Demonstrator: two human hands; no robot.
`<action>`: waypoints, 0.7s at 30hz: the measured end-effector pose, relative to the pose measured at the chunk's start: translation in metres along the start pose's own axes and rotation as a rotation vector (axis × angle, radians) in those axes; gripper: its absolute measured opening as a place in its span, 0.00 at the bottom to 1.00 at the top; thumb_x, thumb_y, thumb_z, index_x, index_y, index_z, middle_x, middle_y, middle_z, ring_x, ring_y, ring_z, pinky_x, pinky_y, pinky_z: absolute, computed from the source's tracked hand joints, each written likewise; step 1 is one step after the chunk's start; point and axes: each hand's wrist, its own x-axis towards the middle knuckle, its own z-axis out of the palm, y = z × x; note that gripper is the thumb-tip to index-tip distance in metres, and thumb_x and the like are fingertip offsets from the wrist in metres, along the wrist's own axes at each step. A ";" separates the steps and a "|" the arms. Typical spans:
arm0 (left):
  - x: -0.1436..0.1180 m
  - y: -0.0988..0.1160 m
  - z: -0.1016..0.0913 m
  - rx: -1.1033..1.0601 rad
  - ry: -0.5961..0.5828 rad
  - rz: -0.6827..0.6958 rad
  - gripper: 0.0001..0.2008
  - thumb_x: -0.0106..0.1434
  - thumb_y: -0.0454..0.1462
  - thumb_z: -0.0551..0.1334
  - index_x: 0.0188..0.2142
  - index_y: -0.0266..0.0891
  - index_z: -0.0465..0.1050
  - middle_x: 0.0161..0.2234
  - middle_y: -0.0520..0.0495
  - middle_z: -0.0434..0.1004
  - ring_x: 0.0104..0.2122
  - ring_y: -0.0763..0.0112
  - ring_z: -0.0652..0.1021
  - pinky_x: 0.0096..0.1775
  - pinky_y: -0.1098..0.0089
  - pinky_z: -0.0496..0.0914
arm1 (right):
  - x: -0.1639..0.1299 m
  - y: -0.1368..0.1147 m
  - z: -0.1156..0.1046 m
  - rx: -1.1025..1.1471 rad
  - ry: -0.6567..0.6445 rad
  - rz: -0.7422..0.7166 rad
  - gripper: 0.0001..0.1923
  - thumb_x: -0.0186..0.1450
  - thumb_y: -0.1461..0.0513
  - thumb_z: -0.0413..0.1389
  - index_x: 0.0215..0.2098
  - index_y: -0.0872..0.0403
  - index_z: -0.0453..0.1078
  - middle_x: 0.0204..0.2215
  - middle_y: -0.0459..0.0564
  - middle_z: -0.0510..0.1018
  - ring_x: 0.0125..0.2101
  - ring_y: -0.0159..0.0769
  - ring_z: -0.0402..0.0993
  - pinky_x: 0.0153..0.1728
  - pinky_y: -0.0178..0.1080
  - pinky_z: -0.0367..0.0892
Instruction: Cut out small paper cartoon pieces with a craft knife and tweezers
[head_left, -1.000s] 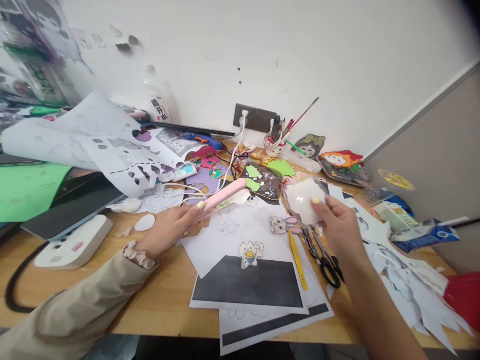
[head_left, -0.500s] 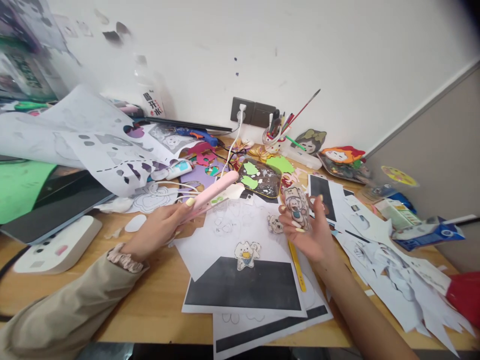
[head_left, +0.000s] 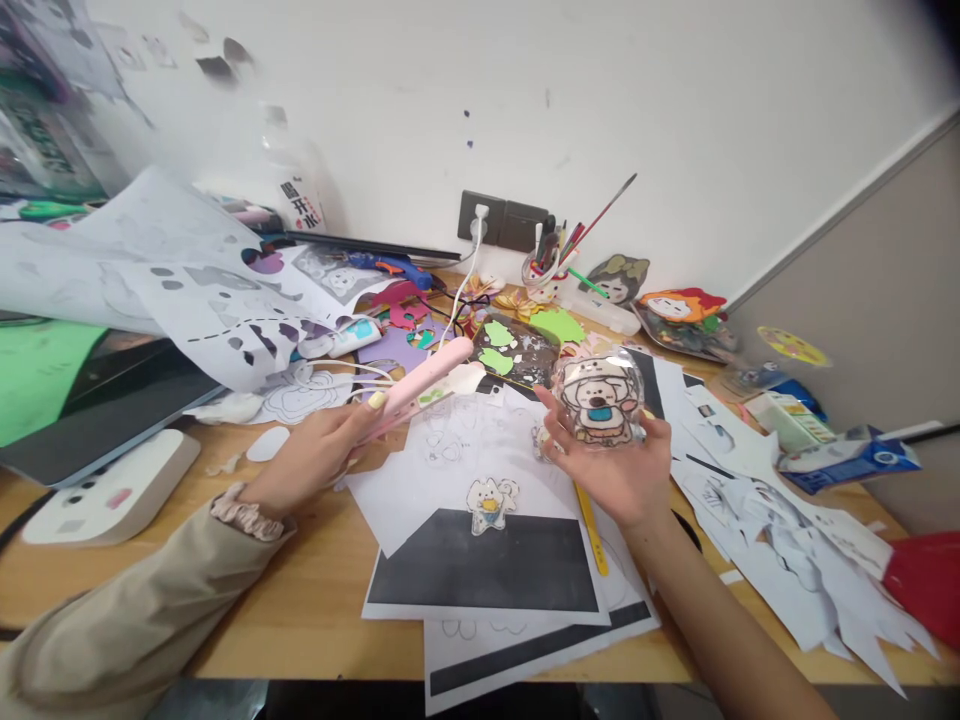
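Observation:
My left hand [head_left: 319, 455] is wrapped round a pink hair straightener [head_left: 429, 380], its tip pointing up and to the right over the papers. My right hand [head_left: 626, 482] holds up a clear plastic piece [head_left: 600, 412] printed with a cartoon animal, its face turned towards me. Below and between the hands, a small cartoon cutout [head_left: 491, 506] lies partly on a sheet with a black block [head_left: 480, 575]. Another small cutout is mostly hidden behind my right fingers. A slim yellow tool [head_left: 592, 530] lies beside my right wrist.
Cut paper scraps [head_left: 787, 540] cover the right side. At the back are a dark stained tray [head_left: 529, 350], a pen cup [head_left: 546, 278] and a socket [head_left: 480, 215] with a plugged white cable. A white rounded box [head_left: 112, 500] and a dark laptop-like slab [head_left: 112, 400] stand left.
My right hand has turned the clear plastic piece, so its printed face now shows broadly instead of at a slant. My left hand and the hair straightener have hardly moved.

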 end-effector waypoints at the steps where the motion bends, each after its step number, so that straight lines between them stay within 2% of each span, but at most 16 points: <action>1: 0.000 0.000 0.000 -0.004 0.001 -0.002 0.23 0.57 0.51 0.40 0.18 0.39 0.56 0.14 0.53 0.60 0.16 0.74 0.62 0.20 0.72 0.54 | 0.000 0.000 0.002 -0.016 -0.012 -0.004 0.30 0.53 0.47 0.36 0.51 0.50 0.52 0.51 0.51 0.59 0.45 0.37 0.61 0.42 0.43 0.58; 5: 0.000 -0.001 0.000 -0.020 -0.005 -0.004 0.22 0.57 0.51 0.41 0.18 0.39 0.56 0.14 0.53 0.59 0.16 0.74 0.61 0.20 0.73 0.54 | 0.000 0.003 0.007 -0.018 -0.060 -0.022 0.25 0.55 0.51 0.38 0.50 0.49 0.53 0.53 0.50 0.57 0.50 0.40 0.56 0.47 0.48 0.53; 10: 0.001 -0.001 0.000 -0.037 -0.021 -0.004 0.22 0.57 0.50 0.41 0.17 0.39 0.55 0.14 0.53 0.58 0.16 0.75 0.60 0.19 0.73 0.53 | -0.001 0.008 0.007 -0.101 -0.049 -0.029 0.18 0.58 0.57 0.42 0.46 0.49 0.58 0.53 0.49 0.56 0.48 0.43 0.60 0.46 0.51 0.55; 13: 0.001 0.000 -0.001 -0.037 -0.025 -0.002 0.21 0.57 0.50 0.41 0.17 0.39 0.55 0.14 0.52 0.58 0.16 0.74 0.60 0.19 0.72 0.53 | -0.002 0.012 0.007 -0.181 -0.026 -0.043 0.17 0.60 0.57 0.44 0.47 0.50 0.57 0.50 0.51 0.62 0.44 0.44 0.65 0.43 0.52 0.59; 16: 0.000 0.000 -0.001 -0.034 -0.017 0.002 0.21 0.57 0.50 0.41 0.18 0.39 0.56 0.14 0.53 0.57 0.16 0.75 0.60 0.20 0.73 0.52 | -0.003 0.013 0.007 -0.184 -0.025 -0.043 0.17 0.60 0.57 0.44 0.48 0.49 0.55 0.49 0.51 0.63 0.44 0.45 0.64 0.40 0.52 0.61; 21: 0.000 0.001 0.000 -0.056 -0.028 -0.027 0.23 0.56 0.52 0.40 0.18 0.38 0.55 0.14 0.55 0.55 0.16 0.77 0.58 0.20 0.74 0.52 | -0.002 0.011 0.008 -0.080 -0.062 -0.011 0.20 0.61 0.54 0.41 0.50 0.49 0.53 0.51 0.51 0.60 0.48 0.44 0.60 0.46 0.51 0.57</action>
